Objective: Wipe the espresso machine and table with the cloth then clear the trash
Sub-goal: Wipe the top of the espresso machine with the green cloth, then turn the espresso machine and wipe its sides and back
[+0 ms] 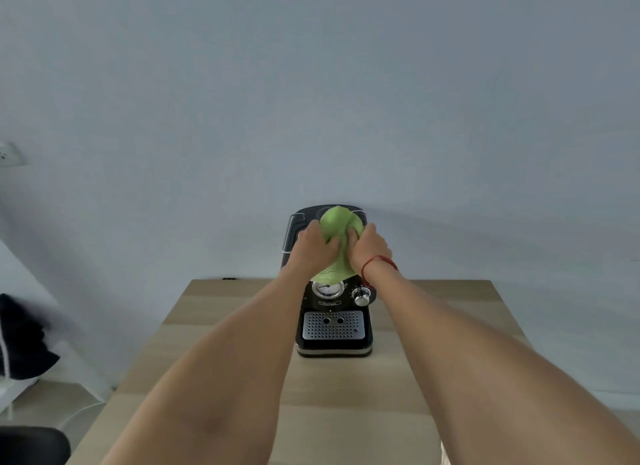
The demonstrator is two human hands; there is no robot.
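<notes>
A black espresso machine (334, 340) with a round gauge, a silver knob and a perforated drip tray stands on the light wooden table (221, 329) near its far edge. A bunched green cloth (337, 222) lies on top of the machine. My left hand (313, 245) grips the cloth from the left and my right hand (370, 246), with a red string at the wrist, grips it from the right. Both forearms stretch over the table and hide part of the machine's top. No trash is visible.
A pale wall rises right behind the machine. A white rack with dark fabric (20, 340) stands at the left, a wall socket (8, 155) above it. A dark chair edge (31, 444) shows at the bottom left. A white cable runs on the floor.
</notes>
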